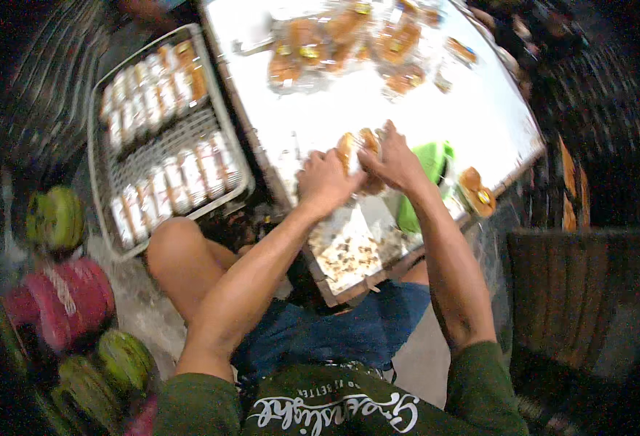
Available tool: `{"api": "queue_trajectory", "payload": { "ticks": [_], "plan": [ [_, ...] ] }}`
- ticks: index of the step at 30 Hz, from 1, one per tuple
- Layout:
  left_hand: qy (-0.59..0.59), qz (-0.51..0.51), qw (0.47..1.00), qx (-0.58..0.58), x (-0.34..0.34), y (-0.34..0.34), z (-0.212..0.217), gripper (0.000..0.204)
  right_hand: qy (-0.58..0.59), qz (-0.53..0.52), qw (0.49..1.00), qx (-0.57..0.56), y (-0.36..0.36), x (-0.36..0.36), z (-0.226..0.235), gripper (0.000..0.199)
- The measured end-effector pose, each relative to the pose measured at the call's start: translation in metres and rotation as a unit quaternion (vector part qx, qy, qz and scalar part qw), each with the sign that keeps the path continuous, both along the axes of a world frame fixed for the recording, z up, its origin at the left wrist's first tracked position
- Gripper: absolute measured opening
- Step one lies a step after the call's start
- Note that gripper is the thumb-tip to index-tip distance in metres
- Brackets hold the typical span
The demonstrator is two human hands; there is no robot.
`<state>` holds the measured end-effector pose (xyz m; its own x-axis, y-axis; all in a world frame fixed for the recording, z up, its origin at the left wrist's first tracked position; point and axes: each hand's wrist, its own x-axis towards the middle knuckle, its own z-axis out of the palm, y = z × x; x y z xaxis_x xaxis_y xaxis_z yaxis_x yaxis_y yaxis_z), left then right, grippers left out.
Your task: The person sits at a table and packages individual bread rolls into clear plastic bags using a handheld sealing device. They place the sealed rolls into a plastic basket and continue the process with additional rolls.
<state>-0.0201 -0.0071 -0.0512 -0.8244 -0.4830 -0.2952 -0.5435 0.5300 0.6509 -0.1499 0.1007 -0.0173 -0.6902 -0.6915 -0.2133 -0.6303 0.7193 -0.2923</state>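
Note:
Over the near half of a white table (pixel 312 116), a golden-brown bread roll (pixel 347 151) in what looks like clear wrap lies between my two hands. My left hand (pixel 327 176) presses against its left side with the fingers curled. My right hand (pixel 395 161) grips it from the other side, with the thumb toward the left hand and a finger reaching up. Part of the bread is hidden under the fingers. A bright green object (pixel 429 163), its kind unclear, lies beside my right wrist. Near the table's right edge rests another bread roll (pixel 477 192) with a small yellow mark.
Several wrapped breads (pixel 341 36) are heaped at the table's far side. To the left stands a pale plastic crate (pixel 145 149) with rows of packed rolls. Brown crumbs (pixel 349 254) lie near the table's front corner. Green and red bundles (pixel 65 298) sit at far left.

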Motion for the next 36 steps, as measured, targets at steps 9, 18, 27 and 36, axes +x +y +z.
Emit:
{"api": "queue_trajectory", "payload": {
  "ticks": [9, 18, 27, 36],
  "plan": [
    [0.286, 0.175, 0.846, 0.415, 0.165, -0.107, 0.102, 0.056, -0.547, -0.202, 0.686, -0.435, 0.023, 0.088, -0.002, 0.079],
    [0.043, 0.141, 0.902, -0.405, 0.232, -0.365, 0.011, 0.065, 0.055, 0.384, 0.833, -0.393, -0.285, 0.099, 0.047, 0.079],
    [-0.046, 0.127, 0.978, -0.158, 0.279, -0.390, -0.029, 0.058, 0.348, 0.393, 0.832, -0.182, -0.376, 0.148, -0.058, 0.057],
    [-0.375, 0.201, 0.884, -0.193, 0.322, -0.313, -0.004, 0.037, 0.083, 0.385, 0.918, -0.045, -0.335, 0.136, -0.037, 0.074]
  ]
}}
